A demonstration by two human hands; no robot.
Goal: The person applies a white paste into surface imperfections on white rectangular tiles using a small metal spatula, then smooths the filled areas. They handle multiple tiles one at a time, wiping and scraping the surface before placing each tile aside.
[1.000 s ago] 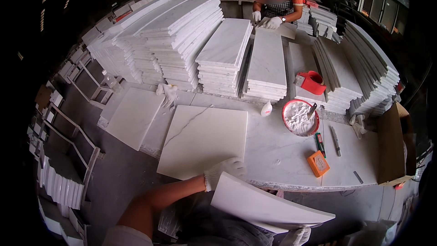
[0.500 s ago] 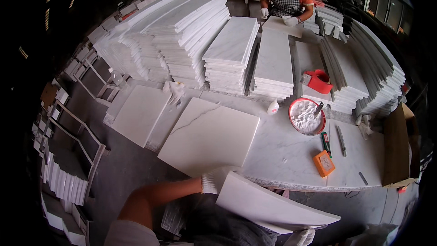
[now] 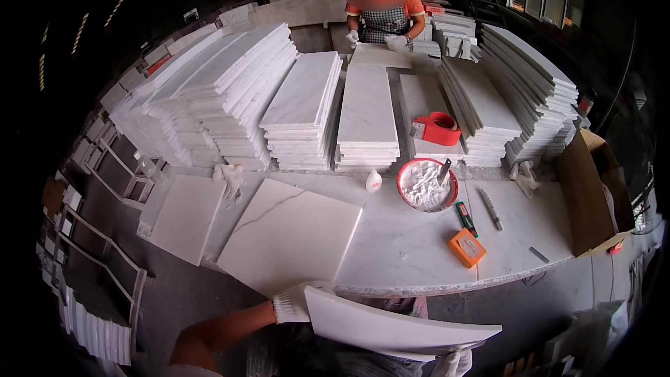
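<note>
A long white marble slab with a smooth face [image 3: 398,328] is held at a tilt in front of the near edge of the pale marble bench [image 3: 412,262], its right end lower than its left. The person's left hand, in a white knit glove [image 3: 294,302], is clamped on the slab's left end, the fingertips hidden behind the stone; the right hand, likewise gloved in white [image 3: 456,361], is closed around the lower right end with its fingers curled. Near the left hand, a broad white slab with a grey vein [image 3: 296,230] lies flat on the bench, its near left edge jutting past the bench edge. Farther right stand a red-rimmed bowl of white paste [image 3: 400,194], with a dark-handled spreader [image 3: 444,169] leaning in it, and a small white plastic bottle [image 3: 373,181] to its left. An orange box [image 3: 466,248] lies just beside a slim green-and-black packet [image 3: 466,219], with a grey marker pen [image 3: 490,209] near them. Behind, a red tape dispenser [image 3: 438,129] rests on one of the stacks of white slabs [image 3: 370,105].
</note>
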